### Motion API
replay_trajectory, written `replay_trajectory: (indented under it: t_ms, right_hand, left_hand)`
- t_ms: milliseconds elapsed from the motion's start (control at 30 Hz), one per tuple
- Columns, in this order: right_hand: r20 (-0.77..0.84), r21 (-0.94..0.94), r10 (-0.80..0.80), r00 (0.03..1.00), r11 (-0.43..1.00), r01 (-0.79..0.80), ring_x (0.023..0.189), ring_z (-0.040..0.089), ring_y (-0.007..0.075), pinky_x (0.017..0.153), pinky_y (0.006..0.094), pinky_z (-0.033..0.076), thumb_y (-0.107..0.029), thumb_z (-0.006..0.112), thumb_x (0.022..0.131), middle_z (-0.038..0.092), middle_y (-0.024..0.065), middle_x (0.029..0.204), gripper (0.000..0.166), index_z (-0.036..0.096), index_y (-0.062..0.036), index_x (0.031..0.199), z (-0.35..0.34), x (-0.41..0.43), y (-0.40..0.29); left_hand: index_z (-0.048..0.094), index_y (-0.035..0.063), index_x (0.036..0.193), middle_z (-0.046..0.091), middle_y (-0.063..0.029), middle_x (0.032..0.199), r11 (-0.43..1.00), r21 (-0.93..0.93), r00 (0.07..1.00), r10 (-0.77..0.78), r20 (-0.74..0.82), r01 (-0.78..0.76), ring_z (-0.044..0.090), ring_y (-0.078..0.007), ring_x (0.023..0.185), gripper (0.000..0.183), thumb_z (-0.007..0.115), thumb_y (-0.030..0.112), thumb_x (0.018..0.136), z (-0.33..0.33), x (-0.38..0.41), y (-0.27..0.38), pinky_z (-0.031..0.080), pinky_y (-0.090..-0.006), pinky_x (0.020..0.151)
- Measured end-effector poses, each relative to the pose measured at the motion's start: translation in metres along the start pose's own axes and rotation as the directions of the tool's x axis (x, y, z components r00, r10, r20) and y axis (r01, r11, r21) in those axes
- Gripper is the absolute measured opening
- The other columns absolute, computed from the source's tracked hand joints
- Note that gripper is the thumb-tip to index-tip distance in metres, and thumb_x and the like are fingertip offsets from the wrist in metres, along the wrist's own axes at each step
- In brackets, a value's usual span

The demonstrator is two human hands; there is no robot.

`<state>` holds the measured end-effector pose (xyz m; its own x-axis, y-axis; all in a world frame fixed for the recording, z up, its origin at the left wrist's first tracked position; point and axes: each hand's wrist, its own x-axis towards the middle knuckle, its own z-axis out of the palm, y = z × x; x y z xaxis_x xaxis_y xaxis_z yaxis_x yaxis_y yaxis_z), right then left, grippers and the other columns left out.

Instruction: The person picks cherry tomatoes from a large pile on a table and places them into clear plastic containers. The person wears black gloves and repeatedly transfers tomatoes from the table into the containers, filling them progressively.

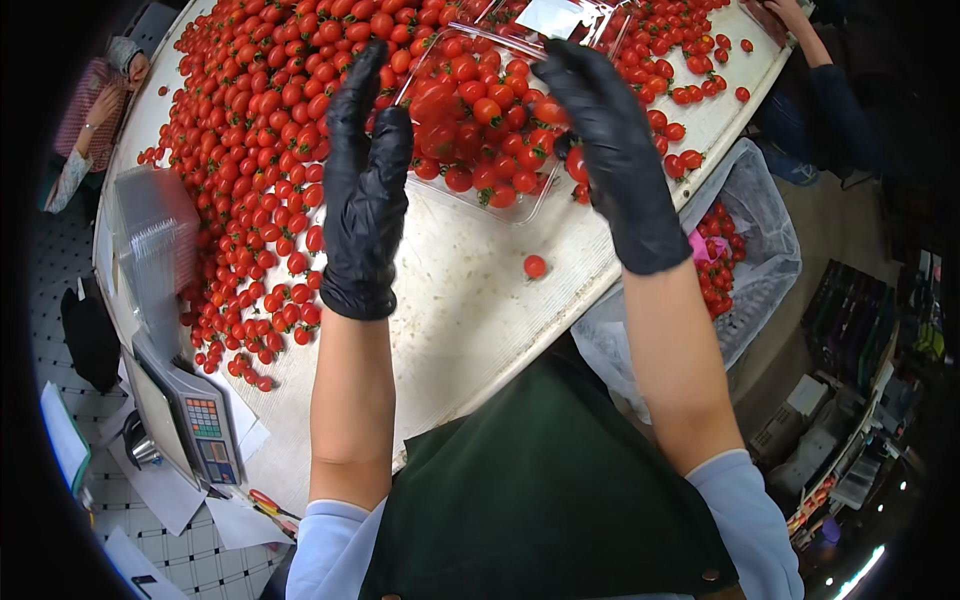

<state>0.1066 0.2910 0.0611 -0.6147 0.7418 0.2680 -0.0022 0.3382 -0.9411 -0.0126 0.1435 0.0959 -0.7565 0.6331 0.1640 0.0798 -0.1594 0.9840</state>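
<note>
Both of my hands wear black gloves and are raised with fingers apart over a white table (457, 277). Between them sits a clear plastic clamshell box (525, 214) with cherry tomatoes (487, 112) in it; some tomatoes above it are blurred. My left hand (364, 187) is at the box's left side, my right hand (611, 150) at its right, near a few tomatoes. The box's lid (551, 19), bearing a white label, lies open at the far side. One loose tomato (535, 266) rests on the table nearer me.
A large heap of cherry tomatoes (262, 97) covers the table's left and far parts. Stacked clear plastic boxes (154, 247) and a digital scale (202, 420) stand at left. A plastic-lined bin (765, 247) holds tomatoes at right. Other people (90, 112) are at the table's far sides.
</note>
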Motion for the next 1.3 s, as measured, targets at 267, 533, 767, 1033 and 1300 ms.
replay_trajectory:
  t_ms: [267,533,767,1033,1300]
  right_hand:
    - [-0.131,0.019,0.343,0.93,0.939,-0.343,0.085,0.06,0.0159,0.075,0.0269,0.049,-0.013,0.06,0.087,0.06,0.0107,0.096,0.028,0.057,0.0017,0.11,-0.095,-0.046,0.009]
    - [0.244,-0.579,0.015,0.97,0.805,0.133,0.115,0.045,0.0347,0.096,0.0407,0.039,-0.021,0.073,0.073,0.049,0.0193,0.125,0.054,0.052,-0.0044,0.12,-0.07,-0.077,0.031]
    - [0.219,-0.719,-0.039,0.975,0.669,0.188,0.099,0.048,0.0339,0.08,0.0427,0.044,-0.023,0.068,0.075,0.046,0.0165,0.121,0.04,0.056,-0.013,0.112,0.006,-0.095,0.054]
    - [0.256,-0.523,0.107,0.961,0.851,0.045,0.087,0.057,0.0253,0.067,0.0334,0.051,-0.013,0.072,0.073,0.049,0.0129,0.107,0.031,0.058,-0.0103,0.101,-0.022,-0.128,0.037]
    - [0.11,-0.275,-0.055,0.992,0.958,0.084,0.091,0.056,0.0144,0.072,0.0276,0.05,-0.003,0.068,0.077,0.051,0.0086,0.108,0.032,0.058,-0.0042,0.108,-0.028,-0.049,-0.017]
  left_hand:
    - [0.049,0.0043,0.123,0.046,-0.0201,0.129,0.388,0.903,0.982,0.078,0.17,-0.187,0.045,-0.0373,0.114,0.047,0.063,0.017,0.08,-0.064,-0.055,-0.093,0.039,-0.0413,0.094]
    - [0.054,0.0041,0.108,0.055,-0.0157,0.096,0.533,0.834,0.987,0.019,0.16,-0.145,0.056,-0.0325,0.086,0.029,0.061,0.005,0.081,-0.039,-0.08,-0.1,0.047,-0.0372,0.073]
    - [0.058,0.0109,0.098,0.057,-0.0094,0.101,0.345,0.918,0.975,-0.035,0.221,-0.196,0.056,-0.029,0.082,0.027,0.069,0.024,0.077,-0.025,-0.129,-0.077,0.049,-0.0368,0.066]
    - [0.055,0.0115,0.117,0.058,-0.0137,0.104,0.495,0.819,0.956,0.106,0.273,-0.288,0.059,-0.0285,0.086,0.043,0.068,0.007,0.076,-0.05,-0.143,-0.075,0.051,-0.0341,0.071]
    - [0.051,0.0069,0.124,0.045,-0.0168,0.13,0.695,0.608,0.924,0.282,0.259,-0.383,0.044,-0.0325,0.12,0.052,0.071,0.009,0.076,0.009,-0.018,-0.013,0.037,-0.0397,0.099]
